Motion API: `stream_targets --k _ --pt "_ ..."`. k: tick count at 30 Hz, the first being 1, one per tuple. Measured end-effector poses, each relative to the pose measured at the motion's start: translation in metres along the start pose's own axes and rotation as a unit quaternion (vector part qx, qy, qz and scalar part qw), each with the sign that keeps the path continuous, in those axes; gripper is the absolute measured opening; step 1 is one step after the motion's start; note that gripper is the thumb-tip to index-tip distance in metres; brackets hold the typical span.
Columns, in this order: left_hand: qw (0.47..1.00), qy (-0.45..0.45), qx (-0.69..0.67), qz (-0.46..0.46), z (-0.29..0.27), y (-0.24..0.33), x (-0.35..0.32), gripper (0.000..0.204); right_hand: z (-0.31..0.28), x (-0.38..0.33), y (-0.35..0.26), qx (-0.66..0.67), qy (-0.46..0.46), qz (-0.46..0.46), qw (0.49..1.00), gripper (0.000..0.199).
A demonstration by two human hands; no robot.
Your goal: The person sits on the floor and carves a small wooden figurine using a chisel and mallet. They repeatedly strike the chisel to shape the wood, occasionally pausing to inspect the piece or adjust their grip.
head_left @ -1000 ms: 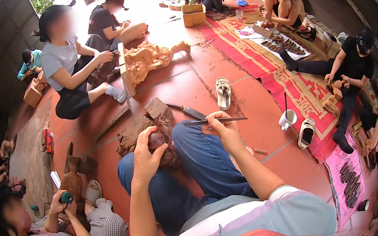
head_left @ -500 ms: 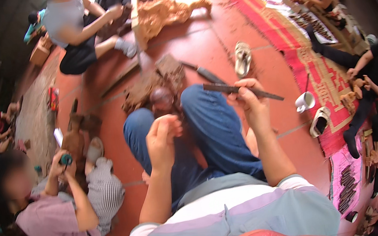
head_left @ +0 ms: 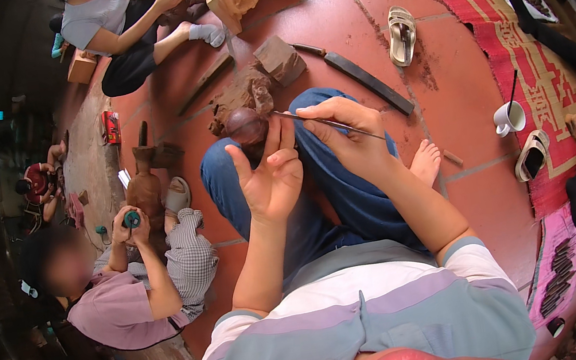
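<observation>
Between my knees lies a brown wood carving with a smooth, dark, rounded knob at its near end. My left hand is open beside the knob, thumb and fingers apart; its longer fingertips reach the wood, and I cannot tell how firmly they touch. In my right hand is a slim dark carving chisel, pinched between thumb and fingers. The chisel's tip points left, close to the knob and the left fingertips, while its other end sticks out right past the hand.
A square wood block sits just beyond the carving. To its right lies a long dark tool and a sandal. A mug stands by the red mat. At left, a person works a wooden figure.
My right hand has come left and down toward the carving, turning the chisel so its tip is near the knob. My left hand has reached forward to the wood and its fingers have spread.
</observation>
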State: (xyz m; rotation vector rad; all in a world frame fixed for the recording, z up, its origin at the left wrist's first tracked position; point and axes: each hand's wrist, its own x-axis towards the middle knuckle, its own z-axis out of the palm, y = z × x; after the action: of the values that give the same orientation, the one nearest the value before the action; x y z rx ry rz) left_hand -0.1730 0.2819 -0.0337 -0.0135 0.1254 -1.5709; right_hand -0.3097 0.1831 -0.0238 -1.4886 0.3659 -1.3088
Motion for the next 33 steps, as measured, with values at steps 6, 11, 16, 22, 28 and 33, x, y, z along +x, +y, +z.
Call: stream_targets --k 6,11,16,22,28,33 --pt "1.000 -0.015 0.010 0.016 0.008 -0.007 0.014 0.081 0.006 0.000 0.008 0.025 0.005 -0.003 1.000 0.014" --pt "0.994 -0.103 0.022 0.007 -0.013 -0.014 0.012 0.080 -0.011 -0.009 -0.028 0.046 -0.057 0.004 0.997 0.013" --pt "0.998 -0.039 -0.035 0.017 0.002 -0.020 0.016 0.078 -0.002 -0.007 -0.003 0.011 0.017 0.001 1.000 0.014" --pt "0.996 0.013 -0.022 0.082 -0.004 -0.008 0.026 0.080 0.004 -0.011 0.017 0.079 0.032 0.026 0.996 0.015" --pt "0.996 -0.013 0.081 0.022 -0.016 0.004 0.023 0.072 -0.004 -0.031 0.003 0.052 -0.010 0.068 0.996 0.016" --pt "0.994 0.053 0.091 0.016 -0.003 -0.002 0.011 0.080 0.000 -0.035 -0.005 -0.080 -0.024 -0.044 0.996 0.018"
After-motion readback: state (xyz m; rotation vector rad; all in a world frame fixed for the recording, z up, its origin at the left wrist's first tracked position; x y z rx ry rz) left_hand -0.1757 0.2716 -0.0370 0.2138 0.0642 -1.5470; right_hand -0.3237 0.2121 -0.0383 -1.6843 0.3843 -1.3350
